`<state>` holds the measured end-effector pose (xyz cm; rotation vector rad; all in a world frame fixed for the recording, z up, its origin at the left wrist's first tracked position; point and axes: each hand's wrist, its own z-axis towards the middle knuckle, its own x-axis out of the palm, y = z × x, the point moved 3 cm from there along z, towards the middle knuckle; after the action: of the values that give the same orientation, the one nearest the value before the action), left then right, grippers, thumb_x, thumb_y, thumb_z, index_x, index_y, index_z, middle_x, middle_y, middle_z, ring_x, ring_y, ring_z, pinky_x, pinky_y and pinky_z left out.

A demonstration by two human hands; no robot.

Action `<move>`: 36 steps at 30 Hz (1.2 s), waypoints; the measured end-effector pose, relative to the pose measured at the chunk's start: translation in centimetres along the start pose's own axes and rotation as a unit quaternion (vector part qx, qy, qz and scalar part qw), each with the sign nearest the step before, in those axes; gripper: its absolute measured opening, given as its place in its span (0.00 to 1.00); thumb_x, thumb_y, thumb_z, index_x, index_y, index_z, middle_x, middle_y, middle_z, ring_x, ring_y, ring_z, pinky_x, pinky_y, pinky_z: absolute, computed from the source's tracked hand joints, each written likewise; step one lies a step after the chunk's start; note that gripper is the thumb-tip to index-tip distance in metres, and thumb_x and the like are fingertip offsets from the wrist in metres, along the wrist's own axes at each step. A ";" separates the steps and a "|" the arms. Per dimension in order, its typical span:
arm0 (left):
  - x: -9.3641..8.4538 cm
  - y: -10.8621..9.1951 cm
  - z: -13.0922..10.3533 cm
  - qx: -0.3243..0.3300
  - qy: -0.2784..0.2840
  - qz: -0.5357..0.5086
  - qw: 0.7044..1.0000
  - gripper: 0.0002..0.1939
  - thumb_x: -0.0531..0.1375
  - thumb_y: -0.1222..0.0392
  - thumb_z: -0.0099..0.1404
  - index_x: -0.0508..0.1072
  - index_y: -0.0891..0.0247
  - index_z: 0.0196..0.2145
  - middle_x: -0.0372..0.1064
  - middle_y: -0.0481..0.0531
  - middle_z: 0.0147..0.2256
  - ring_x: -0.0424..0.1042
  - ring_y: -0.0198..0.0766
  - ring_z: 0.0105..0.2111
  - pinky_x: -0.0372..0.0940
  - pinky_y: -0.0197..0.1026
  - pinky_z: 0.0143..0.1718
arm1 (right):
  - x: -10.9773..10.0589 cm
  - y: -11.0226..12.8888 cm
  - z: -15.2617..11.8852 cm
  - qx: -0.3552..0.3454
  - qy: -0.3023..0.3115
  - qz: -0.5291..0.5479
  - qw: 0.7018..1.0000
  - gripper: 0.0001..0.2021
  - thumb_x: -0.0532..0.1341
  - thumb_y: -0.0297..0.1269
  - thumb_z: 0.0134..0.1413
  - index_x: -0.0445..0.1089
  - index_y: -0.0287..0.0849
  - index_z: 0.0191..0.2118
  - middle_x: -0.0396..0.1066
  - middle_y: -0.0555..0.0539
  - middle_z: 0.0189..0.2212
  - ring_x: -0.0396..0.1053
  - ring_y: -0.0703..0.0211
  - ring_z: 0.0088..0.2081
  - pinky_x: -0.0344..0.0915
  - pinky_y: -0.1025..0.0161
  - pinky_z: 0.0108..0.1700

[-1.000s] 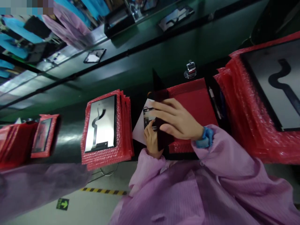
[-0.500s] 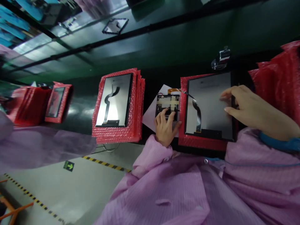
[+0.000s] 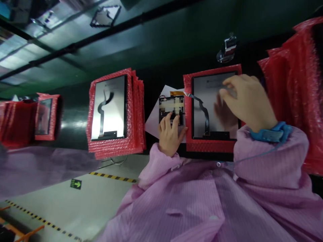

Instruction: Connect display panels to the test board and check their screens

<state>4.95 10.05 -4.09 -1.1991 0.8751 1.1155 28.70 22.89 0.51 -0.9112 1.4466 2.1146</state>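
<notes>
My left hand (image 3: 169,135) rests its spread fingers on a small black circuit unit (image 3: 178,101) with pale tape across it, lying over a white sheet (image 3: 153,118). An orange and dark ribbon cable (image 3: 199,101) runs from the unit to a flat display panel (image 3: 208,90) on a red bubble-wrap bag (image 3: 202,146). Above the panel's right part hangs my right hand (image 3: 243,97), its thumb and forefinger apart with nothing visible between them. The panel's shiny surface mirrors this hand. A blue band circles the right wrist.
Left of the white sheet, another panel (image 3: 113,111) with a cable lies on stacked red bags (image 3: 137,121). More red bags (image 3: 285,84) stand at the right. A shiny metal object (image 3: 229,48) sits behind the panel. At far left are a purple sleeve (image 3: 47,166) and red-wrapped items (image 3: 17,121).
The camera view has shifted. My right hand has moved up and in over the panel, its wrist now bent. The left hand remains on the circuit unit.
</notes>
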 end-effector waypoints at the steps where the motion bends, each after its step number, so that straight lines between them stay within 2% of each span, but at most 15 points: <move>1: -0.8 0.1 0.4 0.017 0.011 -0.016 1.000 0.20 0.58 0.48 0.73 0.73 0.63 0.54 0.68 0.66 0.59 0.67 0.57 0.58 0.64 0.58 0.58 | 0.8 0.5 0.3 -0.020 0.021 0.012 1.000 0.09 0.58 0.39 0.65 0.71 0.42 0.45 0.74 0.37 0.46 0.67 0.38 0.55 0.60 0.38 0.60; 3: -2.7 0.2 1.7 0.050 0.005 -0.068 0.996 0.16 0.54 0.49 0.75 0.75 0.62 0.47 0.74 0.61 0.49 0.72 0.50 0.51 0.67 0.52 0.55 | 2.5 1.6 0.7 -0.057 0.059 0.040 0.996 0.10 0.57 0.38 0.65 0.72 0.42 0.45 0.75 0.39 0.48 0.68 0.41 0.53 0.59 0.39 0.61; 4: -3.6 0.3 2.8 0.055 -0.020 -0.089 0.994 0.16 0.52 0.49 0.76 0.75 0.61 0.45 0.75 0.59 0.45 0.73 0.47 0.48 0.67 0.50 0.54 | 3.3 2.1 0.9 -0.070 0.075 0.058 0.993 0.10 0.56 0.38 0.66 0.73 0.43 0.44 0.76 0.41 0.48 0.69 0.43 0.52 0.59 0.40 0.61; 6: -4.9 0.4 5.2 0.054 -0.092 -0.107 0.989 0.17 0.50 0.49 0.77 0.74 0.61 0.46 0.75 0.58 0.46 0.72 0.47 0.50 0.64 0.52 0.58 | 4.8 2.8 1.0 -0.084 0.103 0.097 0.986 0.11 0.54 0.39 0.67 0.73 0.44 0.42 0.77 0.43 0.46 0.70 0.47 0.49 0.59 0.42 0.60; 7: -5.1 0.3 6.4 0.067 -0.112 -0.111 0.985 0.18 0.49 0.48 0.77 0.73 0.60 0.48 0.74 0.59 0.50 0.70 0.48 0.54 0.61 0.53 0.61 | 5.3 3.0 1.1 -0.087 0.114 0.114 0.983 0.11 0.54 0.40 0.67 0.72 0.44 0.40 0.77 0.43 0.46 0.70 0.48 0.49 0.59 0.43 0.59; 9: -4.5 0.1 8.7 0.112 -0.100 -0.110 0.983 0.19 0.48 0.47 0.77 0.73 0.59 0.50 0.72 0.58 0.54 0.67 0.49 0.58 0.55 0.55 0.66 | 5.9 3.3 1.0 -0.089 0.137 0.136 0.977 0.10 0.54 0.39 0.66 0.71 0.44 0.38 0.77 0.43 0.45 0.71 0.49 0.48 0.59 0.45 0.58; 12: -2.8 0.2 10.5 0.179 -0.037 -0.114 0.977 0.19 0.46 0.49 0.78 0.75 0.57 0.41 0.76 0.53 0.46 0.71 0.44 0.53 0.48 0.57 0.70 | 6.0 3.5 1.0 -0.097 0.159 0.156 0.970 0.06 0.57 0.36 0.62 0.69 0.44 0.35 0.78 0.44 0.44 0.71 0.49 0.48 0.60 0.47 0.58; 14: -1.9 0.6 10.7 0.202 -0.006 -0.124 0.971 0.20 0.47 0.51 0.77 0.73 0.58 0.35 0.76 0.50 0.39 0.72 0.43 0.47 0.47 0.57 0.69 | 5.9 3.5 0.9 -0.101 0.163 0.158 0.969 0.04 0.58 0.33 0.59 0.69 0.44 0.33 0.78 0.44 0.43 0.71 0.50 0.47 0.61 0.48 0.57; 17: -1.1 0.8 10.4 0.213 0.024 -0.135 0.967 0.16 0.50 0.54 0.75 0.71 0.58 0.32 0.74 0.49 0.34 0.72 0.43 0.44 0.52 0.57 0.67 | 5.9 3.7 0.9 -0.104 0.161 0.151 0.970 0.04 0.58 0.31 0.55 0.69 0.45 0.32 0.78 0.45 0.42 0.71 0.50 0.46 0.63 0.48 0.56; 23: -0.3 0.2 10.1 0.227 0.034 -0.153 0.961 0.11 0.53 0.56 0.72 0.71 0.58 0.33 0.72 0.48 0.34 0.72 0.44 0.43 0.53 0.59 0.65 | 6.7 4.0 0.8 -0.091 0.168 0.126 0.973 0.05 0.57 0.31 0.55 0.71 0.44 0.34 0.78 0.45 0.39 0.70 0.49 0.44 0.64 0.48 0.54; 28: -0.1 0.2 10.1 0.247 0.033 -0.168 0.954 0.13 0.52 0.55 0.73 0.72 0.57 0.34 0.73 0.49 0.33 0.72 0.44 0.41 0.55 0.64 0.64 | 6.8 3.6 0.8 -0.095 0.178 0.114 0.973 0.05 0.58 0.32 0.57 0.71 0.44 0.33 0.77 0.46 0.36 0.70 0.50 0.43 0.64 0.48 0.52; 31: 0.0 0.4 10.2 0.239 0.041 -0.186 0.952 0.12 0.52 0.54 0.73 0.72 0.55 0.33 0.74 0.49 0.34 0.72 0.45 0.43 0.53 0.64 0.65 | 6.7 3.4 0.9 -0.091 0.188 0.105 0.972 0.05 0.58 0.33 0.59 0.69 0.45 0.32 0.77 0.46 0.36 0.71 0.49 0.44 0.64 0.48 0.53; 36: -0.2 0.2 10.5 0.188 0.080 -0.234 0.950 0.13 0.54 0.49 0.73 0.71 0.51 0.30 0.74 0.49 0.32 0.70 0.45 0.44 0.49 0.62 0.69 | 6.5 3.4 1.0 -0.083 0.204 0.100 0.970 0.07 0.59 0.37 0.60 0.68 0.47 0.30 0.76 0.47 0.36 0.71 0.49 0.45 0.65 0.46 0.54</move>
<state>4.22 20.38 -2.06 -1.1043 0.8220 0.4473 21.64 22.43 -1.67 -1.3836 1.6301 2.3183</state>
